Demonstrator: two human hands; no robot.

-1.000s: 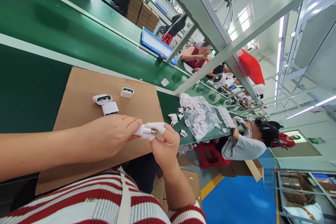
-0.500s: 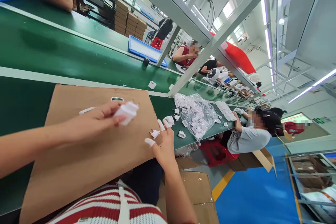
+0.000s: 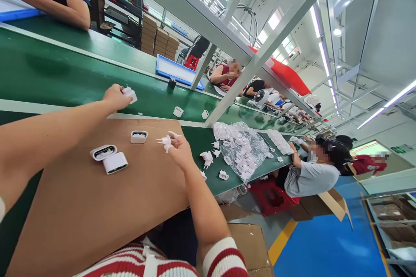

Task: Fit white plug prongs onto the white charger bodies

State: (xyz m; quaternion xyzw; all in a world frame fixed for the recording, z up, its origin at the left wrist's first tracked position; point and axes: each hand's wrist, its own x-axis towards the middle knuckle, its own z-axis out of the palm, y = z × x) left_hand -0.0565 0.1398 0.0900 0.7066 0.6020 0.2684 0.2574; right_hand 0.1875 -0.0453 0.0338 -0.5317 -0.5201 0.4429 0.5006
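My left hand [image 3: 114,98] is stretched out over the green conveyor belt [image 3: 65,78], its fingers closed on a white charger [image 3: 130,94]. Above the right part of the brown cardboard sheet [image 3: 146,186], my right hand [image 3: 180,152] pinches a white plug piece [image 3: 165,141] with its pins pointing left. White covers sit on some of its fingertips. Three open white charger housings lie on the cardboard: one small housing [image 3: 139,137] by itself, and a housing [image 3: 104,152] touching another housing [image 3: 115,163]. Dark parts show inside them.
Loose white plug pieces [image 3: 206,159] and a clear plastic bag [image 3: 243,147] of more lie right of the cardboard. Two white chargers [image 3: 178,111] rest on the belt near a metal post [image 3: 224,91]. A co-worker [image 3: 308,173] sits at right; another person's arm [image 3: 78,13] is at upper left.
My left hand has moved up and left with the white charger, from over the cardboard to the belt. My right hand has shifted left and up, now with a plug piece in its fingers.
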